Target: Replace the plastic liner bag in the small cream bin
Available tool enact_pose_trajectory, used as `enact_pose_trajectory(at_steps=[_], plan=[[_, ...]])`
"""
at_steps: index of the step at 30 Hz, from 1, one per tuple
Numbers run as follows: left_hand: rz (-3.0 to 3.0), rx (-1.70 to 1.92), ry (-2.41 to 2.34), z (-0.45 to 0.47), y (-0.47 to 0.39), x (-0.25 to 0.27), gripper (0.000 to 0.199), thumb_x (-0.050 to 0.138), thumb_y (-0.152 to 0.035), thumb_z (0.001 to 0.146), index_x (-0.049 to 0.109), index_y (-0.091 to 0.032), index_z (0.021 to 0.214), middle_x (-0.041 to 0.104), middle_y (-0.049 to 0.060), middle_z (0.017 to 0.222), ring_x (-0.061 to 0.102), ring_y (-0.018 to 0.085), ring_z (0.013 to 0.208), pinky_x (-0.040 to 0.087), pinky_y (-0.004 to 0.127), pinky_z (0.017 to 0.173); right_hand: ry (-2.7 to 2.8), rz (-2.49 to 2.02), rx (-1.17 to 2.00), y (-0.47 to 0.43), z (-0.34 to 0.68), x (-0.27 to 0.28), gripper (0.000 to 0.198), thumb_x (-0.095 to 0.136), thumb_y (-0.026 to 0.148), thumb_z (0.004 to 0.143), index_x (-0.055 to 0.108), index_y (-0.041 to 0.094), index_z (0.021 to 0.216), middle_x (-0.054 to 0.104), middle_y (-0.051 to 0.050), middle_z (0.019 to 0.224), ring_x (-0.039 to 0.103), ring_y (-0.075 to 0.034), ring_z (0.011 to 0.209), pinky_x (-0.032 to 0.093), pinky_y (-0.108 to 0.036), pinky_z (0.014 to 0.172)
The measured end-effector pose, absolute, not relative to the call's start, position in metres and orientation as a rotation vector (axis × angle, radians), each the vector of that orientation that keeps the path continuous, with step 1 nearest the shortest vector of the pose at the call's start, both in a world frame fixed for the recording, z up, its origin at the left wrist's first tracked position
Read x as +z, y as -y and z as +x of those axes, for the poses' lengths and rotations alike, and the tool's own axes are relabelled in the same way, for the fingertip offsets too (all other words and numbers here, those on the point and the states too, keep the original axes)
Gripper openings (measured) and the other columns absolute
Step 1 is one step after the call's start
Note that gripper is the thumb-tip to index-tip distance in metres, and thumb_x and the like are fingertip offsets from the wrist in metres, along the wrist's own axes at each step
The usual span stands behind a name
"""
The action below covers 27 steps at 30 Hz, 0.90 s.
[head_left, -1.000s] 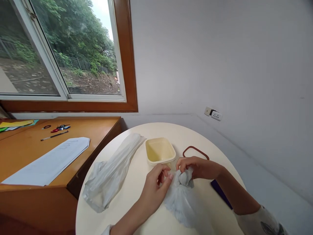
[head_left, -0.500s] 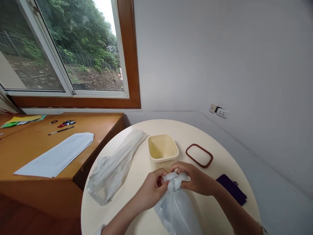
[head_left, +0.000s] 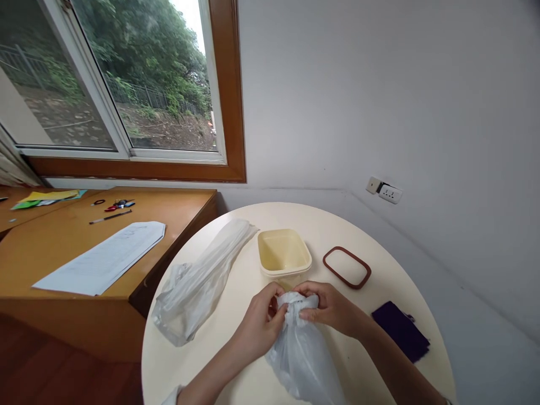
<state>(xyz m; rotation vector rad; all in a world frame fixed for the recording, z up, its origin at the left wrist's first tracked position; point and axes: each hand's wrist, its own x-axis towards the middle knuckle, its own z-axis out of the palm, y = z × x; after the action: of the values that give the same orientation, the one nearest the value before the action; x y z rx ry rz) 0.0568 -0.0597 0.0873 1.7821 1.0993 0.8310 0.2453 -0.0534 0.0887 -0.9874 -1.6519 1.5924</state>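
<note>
A whitish translucent plastic bag (head_left: 304,360) hangs down toward the bottom of the view, its gathered neck bunched between my hands. My left hand (head_left: 264,320) pinches the neck from the left with thumb and fingers. From the right, my right hand (head_left: 331,309) grips the same bunched plastic, thumb in front. Just beyond my fingertips stands a cream square plastic tub (head_left: 284,253), open at the top; the hands hide part of its lower front. What the bag holds, if anything, cannot be made out.
On the round cream table (head_left: 236,315) a second plastic bag (head_left: 202,281) lies stretched out at left. A brown rounded frame (head_left: 346,268) and a dark purple cloth (head_left: 400,331) lie at right. Papers (head_left: 105,259) and a pen (head_left: 110,217) are on the wooden desk (head_left: 181,211).
My hands have shifted slightly left, and the right fingers have closed in on the bag's neck, which is now more bunched. The whole view has tilted a little.
</note>
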Motion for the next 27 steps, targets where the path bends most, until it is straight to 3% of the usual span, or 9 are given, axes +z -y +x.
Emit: enact_pose_trajectory(at_steps=[4, 8, 15, 22, 27], plan=[[1.591, 0.788, -1.043, 0.057, 0.060, 0.083, 0.014, 0.046, -0.030, 0.083, 0.042, -0.018, 0.078, 0.046, -0.004, 0.060, 0.046, 0.010, 0.051, 0.035, 0.021, 0.049, 1.718, -1.061, 1.480, 0.054, 0.241, 0.088, 0.018, 0.057, 0.013, 0.070, 0.054, 0.016, 0.088, 0.053, 0.002, 0.076, 0.045, -0.010, 0.067, 0.036, -0.022, 0.062], [1.455, 0.768, -0.974, 0.055, 0.059, 0.078, 0.019, 0.052, -0.033, 0.081, 0.041, -0.018, 0.080, 0.045, -0.005, 0.058, 0.048, 0.010, 0.049, 0.036, 0.021, 0.048, 1.745, -1.140, 1.271, 0.055, 0.237, 0.079, 0.017, 0.048, 0.007, 0.068, 0.048, 0.018, 0.080, 0.047, 0.005, 0.067, 0.038, -0.008, 0.060, 0.030, -0.020, 0.055], [1.375, 0.691, -0.827, 0.052, 0.059, 0.078, 0.040, 0.058, -0.036, 0.078, 0.045, -0.015, 0.109, 0.049, -0.002, 0.070, 0.050, 0.009, 0.053, 0.042, 0.023, 0.053, 1.694, -1.206, 0.985, 0.055, 0.227, 0.058, 0.020, 0.040, 0.003, 0.059, 0.040, 0.020, 0.071, 0.040, 0.006, 0.065, 0.037, -0.009, 0.061, 0.028, -0.020, 0.055], [1.360, 0.699, -0.782, 0.052, 0.059, 0.081, 0.035, 0.051, -0.042, 0.082, 0.046, -0.015, 0.103, 0.049, -0.006, 0.056, 0.048, 0.008, 0.044, 0.039, 0.023, 0.052, 1.655, -1.253, 0.809, 0.057, 0.219, 0.049, 0.021, 0.035, 0.003, 0.050, 0.033, 0.020, 0.063, 0.034, 0.006, 0.059, 0.030, -0.009, 0.055, 0.024, -0.021, 0.050], [1.301, 0.737, -0.829, 0.051, 0.058, 0.076, 0.032, 0.055, -0.047, 0.078, 0.045, -0.017, 0.083, 0.049, -0.006, 0.056, 0.046, 0.007, 0.041, 0.038, 0.021, 0.046, 1.629, -1.152, 1.116, 0.061, 0.221, 0.063, 0.020, 0.041, 0.005, 0.058, 0.040, 0.020, 0.070, 0.038, 0.006, 0.061, 0.034, -0.008, 0.057, 0.026, -0.020, 0.050]])
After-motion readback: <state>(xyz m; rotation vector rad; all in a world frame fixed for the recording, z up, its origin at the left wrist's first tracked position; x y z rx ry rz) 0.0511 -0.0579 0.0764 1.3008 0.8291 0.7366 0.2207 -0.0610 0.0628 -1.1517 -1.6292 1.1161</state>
